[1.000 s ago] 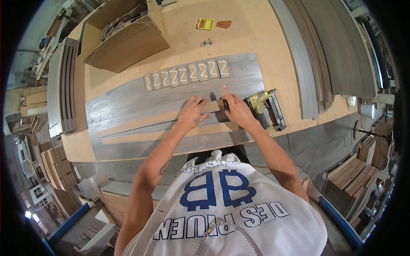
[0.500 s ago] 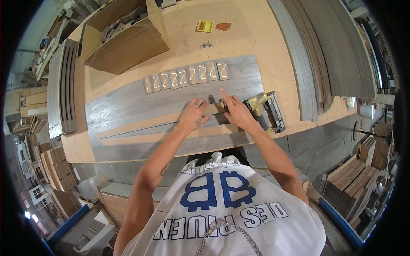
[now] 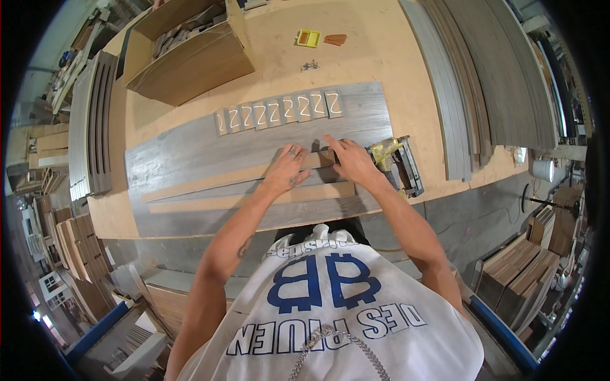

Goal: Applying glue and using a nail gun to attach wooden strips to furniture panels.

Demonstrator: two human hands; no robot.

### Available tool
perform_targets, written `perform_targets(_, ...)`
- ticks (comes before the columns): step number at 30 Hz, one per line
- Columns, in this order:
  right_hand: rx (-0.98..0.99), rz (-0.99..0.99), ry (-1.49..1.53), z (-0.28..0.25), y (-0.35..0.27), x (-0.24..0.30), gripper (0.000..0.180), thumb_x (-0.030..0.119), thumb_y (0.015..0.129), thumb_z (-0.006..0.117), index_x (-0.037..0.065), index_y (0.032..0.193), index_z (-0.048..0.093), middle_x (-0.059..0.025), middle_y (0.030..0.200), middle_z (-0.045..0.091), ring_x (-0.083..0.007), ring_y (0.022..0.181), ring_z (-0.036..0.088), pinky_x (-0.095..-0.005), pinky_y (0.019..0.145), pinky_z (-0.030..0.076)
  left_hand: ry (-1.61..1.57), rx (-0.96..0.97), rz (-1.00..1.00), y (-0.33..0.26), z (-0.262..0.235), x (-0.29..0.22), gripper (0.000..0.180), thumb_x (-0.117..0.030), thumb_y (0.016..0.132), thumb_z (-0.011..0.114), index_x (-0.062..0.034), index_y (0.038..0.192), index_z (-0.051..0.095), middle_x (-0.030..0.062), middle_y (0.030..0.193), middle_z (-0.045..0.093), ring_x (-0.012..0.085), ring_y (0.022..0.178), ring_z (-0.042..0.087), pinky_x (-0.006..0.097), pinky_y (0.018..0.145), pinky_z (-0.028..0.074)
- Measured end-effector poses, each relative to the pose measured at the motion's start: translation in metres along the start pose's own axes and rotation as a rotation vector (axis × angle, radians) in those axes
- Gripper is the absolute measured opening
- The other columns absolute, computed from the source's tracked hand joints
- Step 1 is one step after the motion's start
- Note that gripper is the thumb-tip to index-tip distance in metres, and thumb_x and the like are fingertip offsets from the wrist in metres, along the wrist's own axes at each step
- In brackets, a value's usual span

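A wide grey wood-look panel (image 3: 190, 152) lies across the plywood workbench (image 3: 381, 57). On it lie two long pale strips (image 3: 190, 187), and a row of several small grey tiles (image 3: 279, 111) with white curved marks sits along its far edge. My left hand (image 3: 287, 168) rests flat, fingers spread, on the upper strip. My right hand (image 3: 349, 160) lies flat just to its right, index finger stretched forward, near the strip's right end. Neither hand holds anything. A nail gun (image 3: 397, 164) lies directly right of my right hand.
An open cardboard box (image 3: 190, 47) with parts stands at the far left. A yellow holder (image 3: 309, 38), brown pieces (image 3: 335, 39) and loose screws (image 3: 310, 65) lie behind the panel. Long grey planks (image 3: 483, 76) are stacked at right, more boards (image 3: 95, 120) at left.
Both hands have stayed on the strip, shifting only slightly; my right index finger points a little further forward. The panel, tiles and nail gun have not moved.
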State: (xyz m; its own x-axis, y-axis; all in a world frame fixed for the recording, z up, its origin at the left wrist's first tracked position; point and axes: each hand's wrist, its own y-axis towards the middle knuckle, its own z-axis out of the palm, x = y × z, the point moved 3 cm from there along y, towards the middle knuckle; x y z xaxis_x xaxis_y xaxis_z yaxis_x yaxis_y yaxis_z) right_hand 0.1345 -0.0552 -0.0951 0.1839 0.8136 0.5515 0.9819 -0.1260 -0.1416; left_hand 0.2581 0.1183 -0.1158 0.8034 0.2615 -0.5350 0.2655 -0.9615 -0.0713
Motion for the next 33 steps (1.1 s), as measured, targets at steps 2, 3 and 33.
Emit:
perform_targets(2, -0.028, -0.029, 0.001, -0.002, 0.0, 0.002, 0.076, 0.005, 0.073, 0.074, 0.002, 0.142, 0.042, -0.0212, 0.11, 0.066, -0.038, 0.111, 0.06, -0.0451, 0.097, 0.049, -0.008, 0.001, 0.01, 0.0, 0.002, 0.001, 0.056, -0.025, 0.083, 0.075, 0.0049, 0.126, 0.057, 0.0189, 0.126, 0.055, 0.038, 0.12, 0.048, 0.044, 0.107, 0.04)
perform_targets(3, -0.03, -0.029, 0.0, -0.002, -0.001, 0.001, 0.076, 0.005, 0.073, 0.074, 0.002, 0.142, 0.042, -0.0212, 0.11, 0.066, -0.038, 0.111, 0.06, -0.0451, 0.097, 0.049, -0.007, 0.0, 0.012, -0.001, 0.004, 0.003, 0.056, -0.025, 0.083, 0.075, 0.0049, 0.126, 0.057, 0.0189, 0.126, 0.055, 0.038, 0.12, 0.048, 0.044, 0.107, 0.04)
perform_targets(33, -0.232, 0.608, 0.945, 0.041, -0.037, -0.01, 0.033, 0.007, 0.082, 0.063, -0.008, 0.111, 0.064, -0.024, 0.105, 0.065, -0.0402, 0.108, 0.06, -0.041, 0.095, 0.049, 0.031, -0.06, 0.062, 0.03, 0.032, -0.025, 0.056, -0.022, 0.082, 0.074, 0.0011, 0.13, 0.055, 0.0156, 0.127, 0.055, 0.0383, 0.122, 0.047, 0.049, 0.103, 0.041)
